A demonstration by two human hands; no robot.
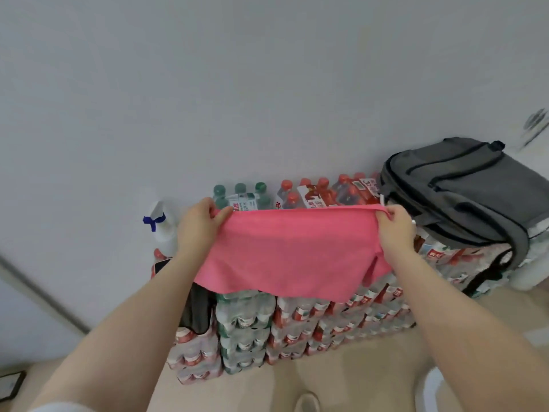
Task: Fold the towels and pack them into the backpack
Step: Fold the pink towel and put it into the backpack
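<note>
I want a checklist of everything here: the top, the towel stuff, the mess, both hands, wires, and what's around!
Surface: stacked bottled-water packs serve as the top.
Job's things: pink towel held spread above the packs; grey backpack lying on them, right.
Clutter: spray bottle at left; dark cloth hanging below the towel.
Hands: left hand and right hand each pinch a top corner.
Cables: nothing seen.
Surroundings: plain wall, pale floor.

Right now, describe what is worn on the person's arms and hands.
Both forearms are bare, with no gloves. A white sleeve edge shows at the upper left arm. The right hand carries a small silvery ring. The left hand wears nothing visible.
</note>
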